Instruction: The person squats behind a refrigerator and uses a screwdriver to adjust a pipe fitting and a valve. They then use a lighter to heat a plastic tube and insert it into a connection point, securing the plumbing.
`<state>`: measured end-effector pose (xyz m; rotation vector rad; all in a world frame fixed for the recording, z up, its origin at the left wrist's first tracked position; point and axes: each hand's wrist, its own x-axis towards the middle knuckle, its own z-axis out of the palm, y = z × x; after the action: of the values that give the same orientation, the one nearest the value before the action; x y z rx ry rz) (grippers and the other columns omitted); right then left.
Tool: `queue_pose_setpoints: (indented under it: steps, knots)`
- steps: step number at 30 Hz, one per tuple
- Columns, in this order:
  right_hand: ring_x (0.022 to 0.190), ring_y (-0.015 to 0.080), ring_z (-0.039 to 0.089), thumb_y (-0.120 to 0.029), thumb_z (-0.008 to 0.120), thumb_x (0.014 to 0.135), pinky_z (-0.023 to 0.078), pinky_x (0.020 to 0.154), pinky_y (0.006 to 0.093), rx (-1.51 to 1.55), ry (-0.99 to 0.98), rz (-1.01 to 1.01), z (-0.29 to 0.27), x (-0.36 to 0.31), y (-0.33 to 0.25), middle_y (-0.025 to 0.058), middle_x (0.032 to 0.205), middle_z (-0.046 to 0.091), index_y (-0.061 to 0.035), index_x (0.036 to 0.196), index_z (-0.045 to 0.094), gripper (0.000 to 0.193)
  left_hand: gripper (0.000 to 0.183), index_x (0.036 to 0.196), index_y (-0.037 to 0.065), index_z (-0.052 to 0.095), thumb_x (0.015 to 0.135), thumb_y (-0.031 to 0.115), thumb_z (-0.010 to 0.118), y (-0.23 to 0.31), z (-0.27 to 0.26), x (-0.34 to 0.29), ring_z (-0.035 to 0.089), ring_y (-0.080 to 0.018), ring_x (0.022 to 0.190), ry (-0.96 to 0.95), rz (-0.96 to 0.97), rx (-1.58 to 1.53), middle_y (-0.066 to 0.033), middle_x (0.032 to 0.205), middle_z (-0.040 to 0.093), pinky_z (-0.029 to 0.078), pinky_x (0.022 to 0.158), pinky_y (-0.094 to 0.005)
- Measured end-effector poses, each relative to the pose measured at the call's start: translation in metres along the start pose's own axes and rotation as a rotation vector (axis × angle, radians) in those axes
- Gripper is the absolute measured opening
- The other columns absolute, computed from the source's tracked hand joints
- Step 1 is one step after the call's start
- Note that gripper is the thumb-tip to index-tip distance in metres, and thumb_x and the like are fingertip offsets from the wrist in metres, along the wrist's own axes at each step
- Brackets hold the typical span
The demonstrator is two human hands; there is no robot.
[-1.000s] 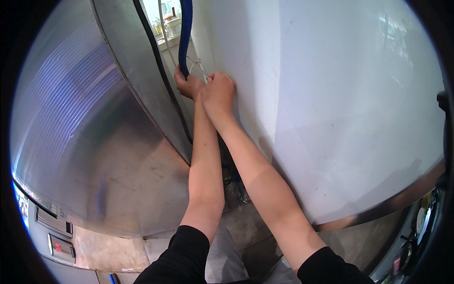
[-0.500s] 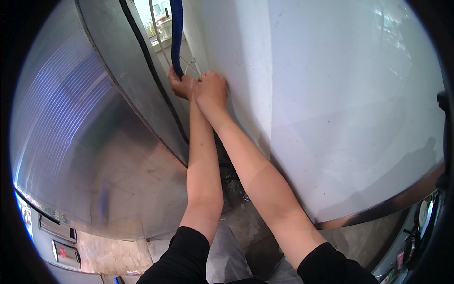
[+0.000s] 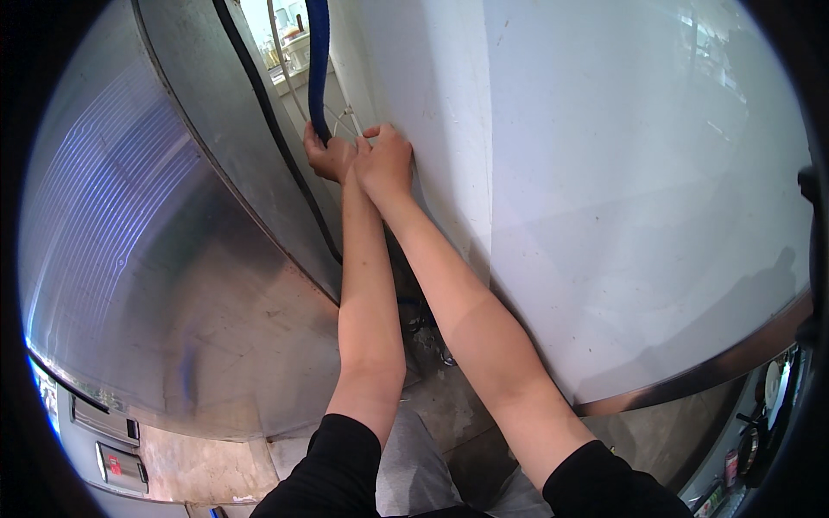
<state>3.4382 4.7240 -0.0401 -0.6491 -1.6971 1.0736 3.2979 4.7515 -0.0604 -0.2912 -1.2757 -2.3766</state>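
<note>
My two arms reach forward into a narrow gap, with the wrists close together. My left hand (image 3: 328, 159) is curled round the lower visible part of a thick blue hose (image 3: 318, 69), which comes down from above into the palm. Right beside it, against the white panel, is my right hand (image 3: 386, 162), back toward me and fingers bent inward. Whatever those fingers hold, if anything, is hidden. Thin white cords (image 3: 343, 114) show just beyond the hands.
A large white panel (image 3: 622, 216) rises on the right, and a metal cabinet side (image 3: 199, 285) on the left. Along the metal edge runs a black hose (image 3: 275, 121). Below is a tiled floor (image 3: 475, 449). Shelves with kitchenware (image 3: 749, 445) stand at the lower right.
The fingers of my right hand have lifted and loosened slightly. Both hands and the blue hose sit a touch further left in the picture.
</note>
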Motion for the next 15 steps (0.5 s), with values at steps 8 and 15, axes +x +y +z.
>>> queue_pose_setpoints:
  steps: [8, 15]
  knots:
    - [0.091, 0.0406, 0.074, -0.015, 0.077, 0.091, 0.056, 0.088, 0.0490, 0.032, 0.071, -0.014, 0.007, 0.002, 0.004, 0.0207, 0.089, 0.076, -0.0032, 0.096, 0.071, 0.014, 0.062, 0.135, -0.008, 0.064, 0.080, -0.021, 0.036, 0.007, 0.001, -0.003, 0.066, -0.0308, 0.130, 0.004, -0.010, 0.019, -0.0242, 0.135, 0.068, 0.047, 0.116, -0.0393]
    - [0.092, 0.0383, 0.075, -0.016, 0.075, 0.092, 0.057, 0.086, 0.0475, 0.067, 0.057, 0.003, 0.009, 0.002, 0.009, 0.0192, 0.092, 0.077, -0.0044, 0.095, 0.078, 0.012, 0.063, 0.135, -0.008, 0.063, 0.080, -0.022, 0.035, 0.014, 0.001, -0.009, 0.066, -0.0318, 0.131, 0.016, 0.004, 0.001, -0.0248, 0.135, 0.068, 0.047, 0.117, -0.0397]
